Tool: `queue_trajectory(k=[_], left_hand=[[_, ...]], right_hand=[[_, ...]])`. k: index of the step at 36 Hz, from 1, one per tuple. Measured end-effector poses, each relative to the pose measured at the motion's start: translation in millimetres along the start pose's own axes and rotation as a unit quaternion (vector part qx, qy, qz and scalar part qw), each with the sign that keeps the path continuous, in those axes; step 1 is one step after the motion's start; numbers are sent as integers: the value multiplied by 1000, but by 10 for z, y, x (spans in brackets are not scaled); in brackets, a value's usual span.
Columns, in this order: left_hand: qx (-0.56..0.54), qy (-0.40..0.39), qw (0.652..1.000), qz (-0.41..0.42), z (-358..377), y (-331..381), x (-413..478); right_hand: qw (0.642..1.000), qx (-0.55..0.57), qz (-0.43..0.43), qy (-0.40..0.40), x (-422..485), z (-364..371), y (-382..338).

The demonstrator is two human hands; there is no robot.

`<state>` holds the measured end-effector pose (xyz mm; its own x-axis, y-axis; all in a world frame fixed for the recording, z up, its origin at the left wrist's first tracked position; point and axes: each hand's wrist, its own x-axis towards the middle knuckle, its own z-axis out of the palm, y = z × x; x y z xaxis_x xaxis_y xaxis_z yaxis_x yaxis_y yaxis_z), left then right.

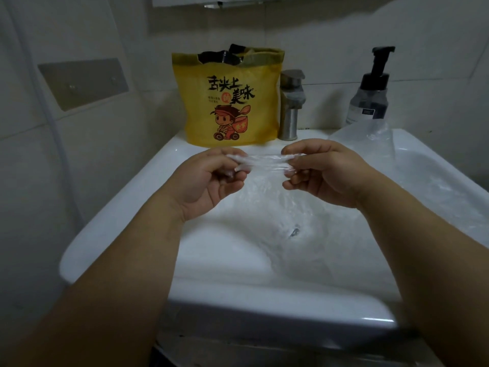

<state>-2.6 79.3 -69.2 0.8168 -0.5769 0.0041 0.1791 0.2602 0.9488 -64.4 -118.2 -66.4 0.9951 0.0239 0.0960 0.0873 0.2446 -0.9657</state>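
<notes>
Clear plastic bag (267, 161), centre frame: top edge pinched and stretched between left hand (211, 181) and right hand (322, 173), held apart above white sink (119, 234).

A: What do the hands hold?
B: The left hand (209, 181) and the right hand (326, 173) each pinch one end of a clear plastic film (267, 158), stretched between them above the white sink (116, 213).
A: And behind them?
B: A yellow printed bag (230, 102) stands just beside the metal tap (291, 109). A pump bottle (370, 96) stands to the right, with crumpled clear plastic (370, 136) in front.
</notes>
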Motion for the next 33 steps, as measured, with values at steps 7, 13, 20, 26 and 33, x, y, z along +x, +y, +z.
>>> queue_trajectory(k=[7, 13, 20, 26, 33], left_hand=[[20, 4, 1000, 16, 16, -5, -9], [135, 44, 990, 26, 7, -78, 26], [138, 62, 987, 47, -13, -85, 56], [57, 97, 990, 83, 16, -81, 97], [125, -57, 990, -12, 204, -282, 111]], right_hand=[[1000, -25, 6, -7, -12, 14, -13], [986, -161, 35, 41, 6, 15, 34], [963, -257, 69, 40, 30, 3, 62], [951, -307, 15, 31, -7, 135, 96], [939, -333, -59, 57, 66, 349, 252]])
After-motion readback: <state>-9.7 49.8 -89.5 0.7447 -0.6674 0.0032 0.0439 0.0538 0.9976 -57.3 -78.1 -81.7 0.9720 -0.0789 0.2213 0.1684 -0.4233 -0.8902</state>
